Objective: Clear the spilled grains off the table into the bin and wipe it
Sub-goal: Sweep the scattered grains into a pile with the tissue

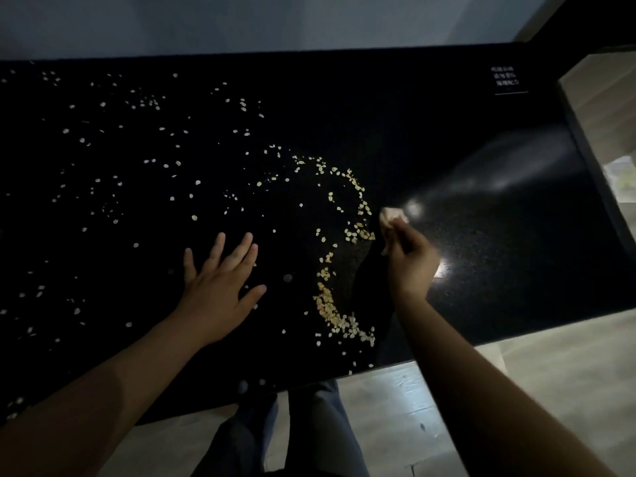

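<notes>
grains (330, 311), cloth (390, 215) blurred in right hand (411, 266)

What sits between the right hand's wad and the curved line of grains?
Nothing visible: the right hand grips a pale wad at the edge of the grain arc. The left hand lies flat on the arc's other side. No bin in view.

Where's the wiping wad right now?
In the head view, right of centre: the right hand pinches the pale wad over the black table, just right of the curved band of gathered grains.
</notes>
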Demonstrator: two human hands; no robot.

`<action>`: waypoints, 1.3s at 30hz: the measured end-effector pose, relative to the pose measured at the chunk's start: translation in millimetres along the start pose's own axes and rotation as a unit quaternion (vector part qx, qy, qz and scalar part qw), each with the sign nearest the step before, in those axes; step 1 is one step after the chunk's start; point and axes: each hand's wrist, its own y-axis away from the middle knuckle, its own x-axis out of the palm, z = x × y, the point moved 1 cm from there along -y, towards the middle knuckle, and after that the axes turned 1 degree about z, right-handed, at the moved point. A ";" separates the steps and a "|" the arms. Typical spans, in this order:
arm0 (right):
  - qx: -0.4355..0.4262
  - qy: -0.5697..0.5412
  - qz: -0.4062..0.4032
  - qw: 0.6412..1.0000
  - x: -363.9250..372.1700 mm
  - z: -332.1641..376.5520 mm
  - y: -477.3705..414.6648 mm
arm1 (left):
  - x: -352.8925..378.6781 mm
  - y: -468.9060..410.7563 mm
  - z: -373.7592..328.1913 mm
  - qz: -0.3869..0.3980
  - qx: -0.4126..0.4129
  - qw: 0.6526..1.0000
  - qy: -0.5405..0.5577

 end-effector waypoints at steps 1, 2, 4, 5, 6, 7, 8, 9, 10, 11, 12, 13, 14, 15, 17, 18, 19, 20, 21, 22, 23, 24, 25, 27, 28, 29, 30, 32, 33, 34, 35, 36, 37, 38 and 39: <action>-0.014 -0.011 0.023 1.000 5.7 0.3 10.1 | 0.8 0.4 -1.7 0.003 -0.007 1.000 0.007; -0.035 -0.016 0.061 0.997 10.5 1.4 21.3 | 0.7 0.8 -3.2 0.003 -0.014 1.000 0.012; -0.067 -0.032 0.145 0.987 16.0 4.0 39.0 | -1.5 1.1 -4.5 -0.001 -0.021 1.000 0.017; -0.067 -0.048 0.172 0.982 15.8 5.4 41.9 | -3.0 1.1 -4.8 -0.002 -0.021 1.000 0.016; -0.057 -0.066 0.181 0.980 13.6 8.1 40.3 | -4.1 0.8 -4.6 -0.003 -0.020 1.000 0.015; -0.047 -0.083 0.173 0.980 9.9 13.6 34.1 | -4.7 1.0 -4.1 -0.007 -0.021 1.000 0.018; -0.042 -0.094 0.150 0.983 4.4 20.8 23.6 | -5.3 0.7 -3.9 -0.014 -0.022 0.999 0.024; -0.045 -0.101 0.122 0.986 -0.2 27.7 9.0 | -5.7 0.7 -4.6 -0.023 -0.022 0.999 0.031; -0.050 -0.102 0.093 0.989 -4.4 33.1 -9.0 | -6.9 0.3 -5.7 -0.035 -0.022 0.998 0.042; -0.055 -0.095 0.069 0.992 -7.1 36.6 -28.1 | -8.2 -0.6 -7.0 -0.054 -0.022 0.997 0.058; -0.055 -0.078 0.052 0.994 -7.5 36.6 -45.6 | -9.5 -2.0 -7.6 -0.077 -0.023 0.994 0.080; -0.051 -0.057 0.042 0.996 -5.6 35.3 -59.6 | -10.7 -4.2 -7.7 -0.101 -0.026 0.990 0.100; -0.043 -0.030 0.035 0.998 -1.6 31.4 -68.5 | -12.0 -7.1 -7.3 -0.119 -0.029 0.986 0.113; -0.035 -0.006 0.031 0.999 2.5 27.7 -71.5 | -13.3 -10.5 -7.4 -0.132 -0.031 0.984 0.115; -0.043 0.012 0.032 0.998 13.4 22.2 -62.7 | -15.7 -15.4 -7.6 -0.151 -0.035 0.982 0.109; -0.056 0.009 0.042 0.998 18.6 20.4 -53.0 | -16.8 -17.1 -7.4 -0.158 -0.041 0.980 0.111; -0.066 0.006 0.066 0.996 23.6 19.7 -40.7 | -17.9 -17.8 -7.2 -0.163 -0.047 0.979 0.114; -0.076 0.007 0.102 0.992 27.7 18.3 -28.1 | -19.0 -17.9 -6.4 -0.166 -0.054 0.978 0.117; -0.084 0.008 0.143 0.986 30.4 18.6 -16.7 | -19.4 -17.5 -4.7 -0.164 -0.061 0.978 0.116; -0.084 -0.003 0.181 0.980 31.4 20.0 -8.3 | -19.2 -17.0 -1.9 -0.158 -0.068 0.979 0.113; -0.072 -0.028 0.209 0.975 30.1 23.0 -5.0 | -18.7 -16.6 1.3 -0.150 -0.075 0.980 0.111; -0.058 -0.056 0.219 0.972 27.6 28.5 -7.1 | -17.8 -16.3 4.9 -0.142 -0.084 0.980 0.111; -0.056 -0.074 0.203 0.975 24.8 34.1 -14.6 | -16.8 -16.2 8.3 -0.134 -0.092 0.980 0.112; -0.076 -0.063 0.125 0.987 21.5 41.0 -40.7 | -14.9 -16.6 14.1 -0.113 -0.104 0.982 0.106; -0.080 -0.050 0.089 0.991 21.4 42.2 -55.2 | -13.6 -17.5 16.6 -0.102 -0.109 0.984 0.100; -0.077 -0.037 0.067 0.994 22.9 43.1 -67.3 | -13.2 -18.9 18.5 -0.093 -0.114 0.985 0.092; -0.070 -0.023 0.057 0.996 26.5 41.2 -75.8 | -12.5 -20.5 20.2 -0.088 -0.120 0.985 0.086; -0.063 -0.003 0.060 0.996 34.0 36.9 -77.2 | -11.0 -23.6 21.7 -0.079 -0.128 0.986 0.072; -0.064 -0.001 0.067 0.996 37.7 34.8 -72.3 | -9.8 -24.6 21.7 -0.074 -0.132 0.986 0.066; -0.069 -0.006 0.082 0.994 40.9 33.1 -64.9 | -9.1 -25.0 21.5 -0.073 -0.133 0.987 0.062; -0.074 -0.008 0.108 0.991 44.5 30.1 -55.1 | -8.8 -25.0 20.8 -0.074 -0.131 0.987 0.062; -0.083 -0.008 0.142 0.986 47.3 28.8 -43.4 | -8.6 -24.5 20.2 -0.076 -0.127 0.987 0.064; -0.090 -0.012 0.181 0.979 49.4 28.7 -31.5 | -8.6 -24.1 20.4 -0.077 -0.124 0.987 0.068; -0.094 -0.023 0.216 0.972 50.1 29.3 -22.3 | -8.4 -23.7 21.4 -0.077 -0.122 0.987 0.072; -0.090 -0.043 0.243 0.965 48.6 31.9 -18.4 | -8.9 -23.1 21.8 -0.078 -0.121 0.987 0.074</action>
